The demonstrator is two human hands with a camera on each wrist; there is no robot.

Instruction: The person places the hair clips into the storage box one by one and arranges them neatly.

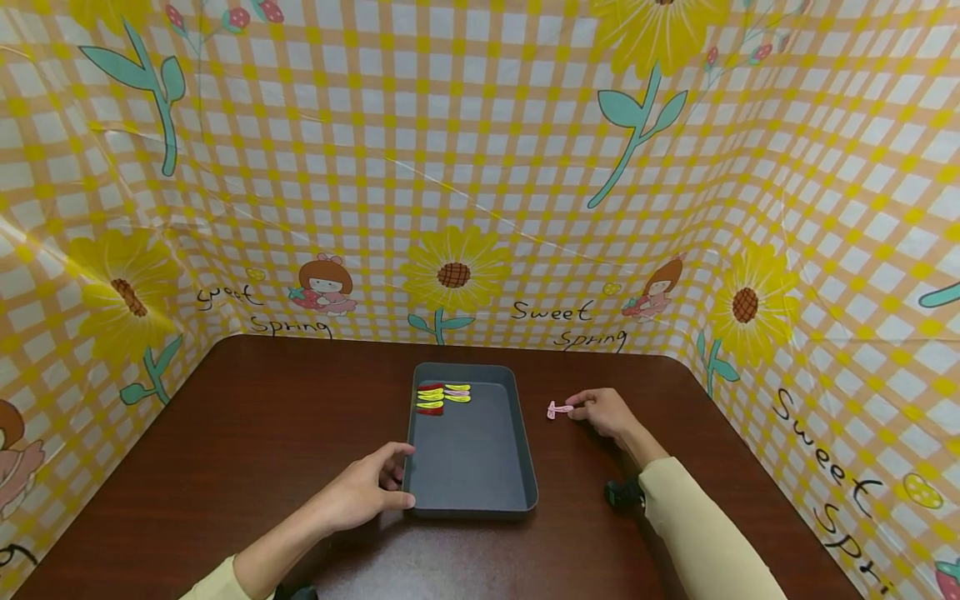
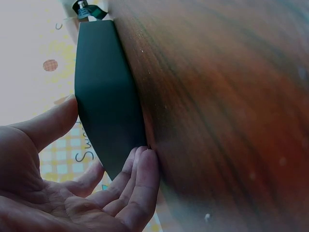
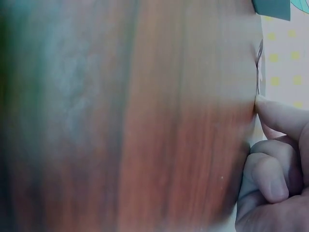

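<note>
A dark grey rectangular tray [image 1: 468, 462] lies on the table, and my left hand [image 1: 362, 490] grips its near left side. The left wrist view has the thumb at the rim of the tray [image 2: 104, 72] and the fingers at its lower edge. Right of the tray, my right hand [image 1: 604, 412] pinches a pink hair clip [image 1: 566, 408] between thumb and fingertips. Another pink hair clip [image 1: 551, 411] overlaps its far end, lying crosswise. Inside the tray, yellow and red hair clips [image 1: 431, 398] form a left column; beside it are yellow and pink hair clips [image 1: 457, 393].
The dark brown wooden table [image 1: 300, 408] extends on both sides of the tray. A checked cloth with sunflowers [image 1: 480, 167] hangs round the back and sides. A black wrist device [image 1: 622, 495] sits under the right forearm.
</note>
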